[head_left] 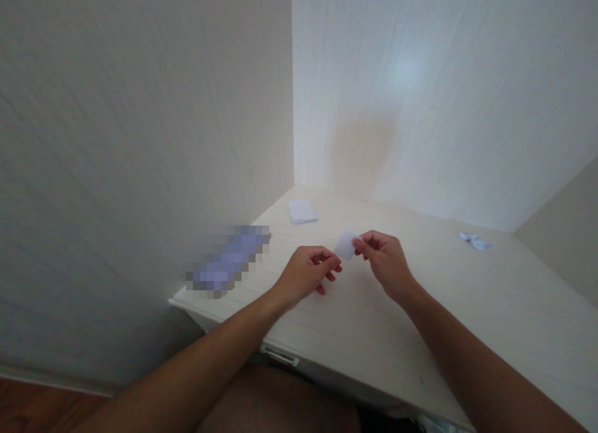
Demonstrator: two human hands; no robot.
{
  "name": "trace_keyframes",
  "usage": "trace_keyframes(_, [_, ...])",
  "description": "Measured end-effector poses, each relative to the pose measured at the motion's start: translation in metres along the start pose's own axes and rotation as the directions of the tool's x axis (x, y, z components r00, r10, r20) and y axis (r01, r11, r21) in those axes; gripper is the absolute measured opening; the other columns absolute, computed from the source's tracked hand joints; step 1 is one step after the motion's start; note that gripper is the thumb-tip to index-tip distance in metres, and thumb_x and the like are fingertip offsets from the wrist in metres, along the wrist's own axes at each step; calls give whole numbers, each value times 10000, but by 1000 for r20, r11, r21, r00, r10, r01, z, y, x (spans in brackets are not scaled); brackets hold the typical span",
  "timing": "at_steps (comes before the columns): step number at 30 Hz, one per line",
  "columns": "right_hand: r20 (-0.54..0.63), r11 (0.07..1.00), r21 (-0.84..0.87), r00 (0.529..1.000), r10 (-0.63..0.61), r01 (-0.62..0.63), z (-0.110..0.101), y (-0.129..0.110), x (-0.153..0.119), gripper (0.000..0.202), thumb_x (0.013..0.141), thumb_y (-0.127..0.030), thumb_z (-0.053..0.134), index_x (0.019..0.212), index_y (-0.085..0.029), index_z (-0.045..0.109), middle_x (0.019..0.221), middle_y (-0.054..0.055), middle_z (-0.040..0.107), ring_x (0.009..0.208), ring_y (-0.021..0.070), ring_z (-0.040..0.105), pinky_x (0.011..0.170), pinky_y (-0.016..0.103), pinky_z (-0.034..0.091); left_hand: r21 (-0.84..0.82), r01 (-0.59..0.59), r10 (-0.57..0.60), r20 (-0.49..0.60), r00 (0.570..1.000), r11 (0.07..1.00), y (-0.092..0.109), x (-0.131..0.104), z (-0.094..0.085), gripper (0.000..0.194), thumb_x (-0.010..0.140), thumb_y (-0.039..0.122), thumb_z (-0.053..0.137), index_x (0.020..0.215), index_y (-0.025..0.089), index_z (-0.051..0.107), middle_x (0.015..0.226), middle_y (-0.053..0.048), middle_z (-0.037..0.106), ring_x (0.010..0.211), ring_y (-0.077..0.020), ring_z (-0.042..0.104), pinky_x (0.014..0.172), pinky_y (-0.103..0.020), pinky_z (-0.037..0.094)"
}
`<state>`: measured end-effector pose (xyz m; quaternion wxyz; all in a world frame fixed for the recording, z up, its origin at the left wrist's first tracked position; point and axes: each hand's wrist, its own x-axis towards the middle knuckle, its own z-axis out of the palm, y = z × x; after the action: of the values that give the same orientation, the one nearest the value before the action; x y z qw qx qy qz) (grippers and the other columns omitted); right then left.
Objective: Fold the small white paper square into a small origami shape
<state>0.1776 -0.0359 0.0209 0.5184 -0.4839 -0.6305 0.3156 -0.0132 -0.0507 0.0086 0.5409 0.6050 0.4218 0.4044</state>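
Note:
A small white piece of paper (346,245) is held up above the desk between my two hands. My right hand (380,258) pinches its right edge between thumb and fingers. At its lower left corner, my left hand (312,270) has thumb and index finger closed on the paper, the other fingers curled below. Beyond my left hand, a stack of square white paper (302,211) lies on the desk near the back corner.
The pale desk (467,308) meets walls at the left, back and right. A pixelated bluish oblong thing (231,258) lies along the left wall. Crumpled white scraps (475,240) sit at the right back. A drawer handle (279,356) shows under the front edge.

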Motion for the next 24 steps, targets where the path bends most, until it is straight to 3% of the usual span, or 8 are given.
trace_keyframes(5, [64,1000,6,998,-1,0,-1,0,1,271,820,-431,689,707,-184,686,650,15,655,586,144,526,584,288,397,24,45,-45,-33,998,999,4,1,-4,323,817,448,692,843,125,696,871,-124,719,597,-163,654,346,-194,448])
trace_keyframes(9, [106,999,33,994,19,-22,0,-3,0,272,813,-422,699,681,-186,669,641,6,648,580,136,527,587,284,400,-29,-10,9,-15,1000,1000,3,2,-4,230,812,359,707,827,130,689,876,-112,718,609,-149,651,364,-184,444])
trace_keyframes(13, [185,985,156,982,37,-67,4,-6,-3,268,819,-438,705,753,-179,690,673,7,661,596,126,539,593,271,413,-154,0,-8,-54,998,988,1,2,-5,216,833,336,699,805,126,659,815,-87,694,618,-141,644,374,-169,423])
trace_keyframes(18, [329,907,371,942,72,-199,7,-6,-5,296,795,-467,744,818,-175,699,759,20,693,701,141,623,633,263,449,-378,62,-24,106,994,924,5,0,-11,217,875,343,701,879,131,656,924,-86,680,729,-139,676,466,-169,491])
trace_keyframes(24, [358,835,494,932,58,-242,7,-8,-5,305,773,-462,777,871,-180,714,759,14,706,677,124,627,640,253,453,-502,193,-71,253,965,843,11,0,-16,181,859,304,730,928,154,653,925,-67,670,708,-134,678,461,-172,502])
